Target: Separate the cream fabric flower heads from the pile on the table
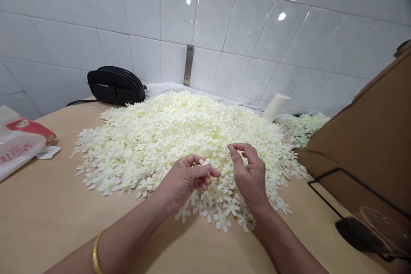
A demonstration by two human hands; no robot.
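Note:
A broad heap of cream-white artificial flowers (173, 128), each with several petals, spreads over the tan tabletop. In front of it my left hand (189, 175) pinches one white flower (207, 162) between thumb and fingers, palm turned partly up. A little to the right, my right hand (251, 173) hovers over the heap with thumb and index finger pressed together. Whatever may sit in that pinch is too small to make out. Loose flowers (222, 220) lie on the table below and between the two hands.
A black bag (114, 85) stands behind the heap on the left; a red-and-white plastic bag (22, 145) lies at far left. Back right are a white roll (276, 107) and flowers with dark stems (305, 128). Brown cardboard (362, 124) and a black wire frame (349, 175) border the right.

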